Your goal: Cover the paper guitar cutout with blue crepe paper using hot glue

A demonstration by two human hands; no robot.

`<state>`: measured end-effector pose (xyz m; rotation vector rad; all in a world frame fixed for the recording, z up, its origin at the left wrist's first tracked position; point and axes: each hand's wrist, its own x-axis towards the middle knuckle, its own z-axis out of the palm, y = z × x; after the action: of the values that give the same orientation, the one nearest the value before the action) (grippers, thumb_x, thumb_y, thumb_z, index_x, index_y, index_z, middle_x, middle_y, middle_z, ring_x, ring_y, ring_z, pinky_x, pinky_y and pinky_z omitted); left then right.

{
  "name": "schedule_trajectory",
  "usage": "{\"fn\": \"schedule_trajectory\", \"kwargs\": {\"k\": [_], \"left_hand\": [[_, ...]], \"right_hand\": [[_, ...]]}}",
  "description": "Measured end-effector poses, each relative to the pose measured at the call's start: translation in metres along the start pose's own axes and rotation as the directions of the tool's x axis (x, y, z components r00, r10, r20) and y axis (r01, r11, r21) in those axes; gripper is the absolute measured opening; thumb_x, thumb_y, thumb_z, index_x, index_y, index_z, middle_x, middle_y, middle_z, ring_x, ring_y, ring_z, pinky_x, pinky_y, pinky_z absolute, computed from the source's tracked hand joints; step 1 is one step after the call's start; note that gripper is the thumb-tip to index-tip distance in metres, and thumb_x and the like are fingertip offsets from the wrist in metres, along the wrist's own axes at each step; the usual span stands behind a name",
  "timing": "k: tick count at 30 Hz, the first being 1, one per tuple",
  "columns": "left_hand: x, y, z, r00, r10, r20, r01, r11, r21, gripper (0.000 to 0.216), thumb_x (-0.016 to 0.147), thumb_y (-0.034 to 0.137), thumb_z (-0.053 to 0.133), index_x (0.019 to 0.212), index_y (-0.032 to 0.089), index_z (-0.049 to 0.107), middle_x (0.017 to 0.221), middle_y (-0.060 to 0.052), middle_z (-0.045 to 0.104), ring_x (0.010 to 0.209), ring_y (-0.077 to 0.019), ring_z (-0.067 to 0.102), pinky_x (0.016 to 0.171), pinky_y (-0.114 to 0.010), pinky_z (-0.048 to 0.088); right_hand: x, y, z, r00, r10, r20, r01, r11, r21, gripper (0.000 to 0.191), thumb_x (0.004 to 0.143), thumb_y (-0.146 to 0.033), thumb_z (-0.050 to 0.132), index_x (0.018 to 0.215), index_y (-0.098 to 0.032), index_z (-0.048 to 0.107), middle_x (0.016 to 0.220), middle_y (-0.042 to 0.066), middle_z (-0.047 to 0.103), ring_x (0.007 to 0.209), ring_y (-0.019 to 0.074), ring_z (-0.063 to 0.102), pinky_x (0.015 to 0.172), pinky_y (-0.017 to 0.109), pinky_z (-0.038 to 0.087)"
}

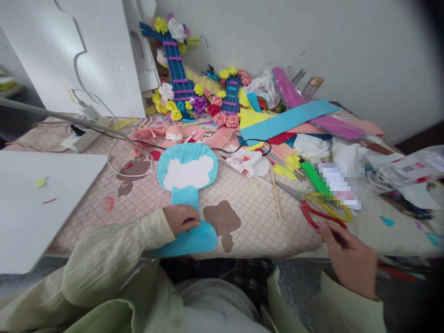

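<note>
A guitar-like cutout [164,155] wrapped in light-blue crepe paper lies on the table in front of me, with a bare white patch on its far rounded end. My left hand [181,219] is closed over its narrow middle, fingers curled down on the blue paper; the fingertips are partly hidden. To the right, scissors [305,213] with one red and one yellow handle loop lie with their blades pointing to the far left. The thumb and fingers of my right hand [350,252] pinch the red loop at its near side.
A white glue gun [248,163] with a black cord lies beyond the cutout, beside a wooden stick [276,194]. Crepe paper strips [289,119], paper flowers and decorated blue guitar shapes [178,69] crowd the back. At left are a white board [45,208] and a power strip [86,136].
</note>
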<state>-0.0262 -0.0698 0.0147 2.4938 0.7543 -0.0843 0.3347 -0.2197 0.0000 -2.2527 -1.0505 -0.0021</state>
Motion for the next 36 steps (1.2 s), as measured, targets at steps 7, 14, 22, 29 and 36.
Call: {"fn": "schedule_trajectory", "kwargs": {"k": [7, 14, 22, 29, 36], "left_hand": [[0.0017, 0.0060, 0.0074, 0.994, -0.091, -0.060, 0.098, 0.989, 0.110, 0.029, 0.085, 0.035, 0.040, 0.068, 0.016, 0.055, 0.067, 0.001, 0.055, 0.060, -0.0107, 0.049, 0.056, -0.021, 0.033], [0.0023, 0.0087, 0.0050, 0.997, -0.076, -0.030, 0.079, 0.990, 0.118, 0.026, 0.084, 0.032, 0.042, 0.069, 0.016, 0.055, 0.069, 0.000, 0.055, 0.065, -0.0123, 0.051, 0.057, -0.022, 0.033], [0.0052, 0.0048, 0.0059, 0.998, -0.063, 0.031, 0.060, 0.993, 0.101, 0.024, 0.081, 0.034, 0.048, 0.066, 0.016, 0.055, 0.067, 0.000, 0.054, 0.066, -0.0133, 0.051, 0.055, -0.022, 0.031], [0.0070, 0.0075, 0.0049, 0.998, -0.055, 0.004, 0.053, 0.984, 0.170, 0.026, 0.082, 0.033, 0.049, 0.065, 0.015, 0.056, 0.067, -0.001, 0.055, 0.068, -0.0148, 0.052, 0.053, -0.024, 0.028], [0.0078, 0.0095, 0.0042, 0.997, -0.074, -0.010, 0.075, 0.986, 0.149, 0.025, 0.081, 0.032, 0.048, 0.064, 0.015, 0.055, 0.066, -0.001, 0.053, 0.068, -0.0147, 0.050, 0.052, -0.025, 0.026]], "right_hand": [[-0.0028, -0.0037, -0.0032, 1.000, 0.003, 0.029, -0.003, 1.000, 0.001, 0.040, 0.070, -0.049, 0.053, 0.087, -0.015, 0.068, 0.070, 0.007, 0.069, 0.069, 0.0214, 0.063, 0.063, 0.026, 0.044], [-0.0055, -0.0048, -0.0024, 0.998, 0.035, 0.054, -0.035, 0.999, 0.010, 0.039, 0.071, -0.050, 0.053, 0.086, -0.016, 0.067, 0.071, 0.006, 0.068, 0.071, 0.0210, 0.063, 0.065, 0.026, 0.045], [-0.0053, -0.0021, 0.0001, 0.999, 0.004, 0.042, -0.003, 1.000, -0.016, 0.037, 0.070, -0.048, 0.054, 0.085, -0.017, 0.068, 0.071, 0.006, 0.069, 0.074, 0.0211, 0.063, 0.066, 0.025, 0.044], [-0.0062, 0.0022, 0.0018, 0.998, -0.002, 0.059, 0.005, 0.999, -0.045, 0.043, 0.071, -0.052, 0.051, 0.091, -0.018, 0.068, 0.072, 0.006, 0.069, 0.069, 0.0213, 0.063, 0.063, 0.027, 0.044], [-0.0053, 0.0046, 0.0054, 0.999, -0.025, 0.040, 0.028, 0.998, -0.062, 0.044, 0.071, -0.053, 0.052, 0.091, -0.016, 0.068, 0.070, 0.007, 0.068, 0.068, 0.0208, 0.063, 0.061, 0.026, 0.045]]}}
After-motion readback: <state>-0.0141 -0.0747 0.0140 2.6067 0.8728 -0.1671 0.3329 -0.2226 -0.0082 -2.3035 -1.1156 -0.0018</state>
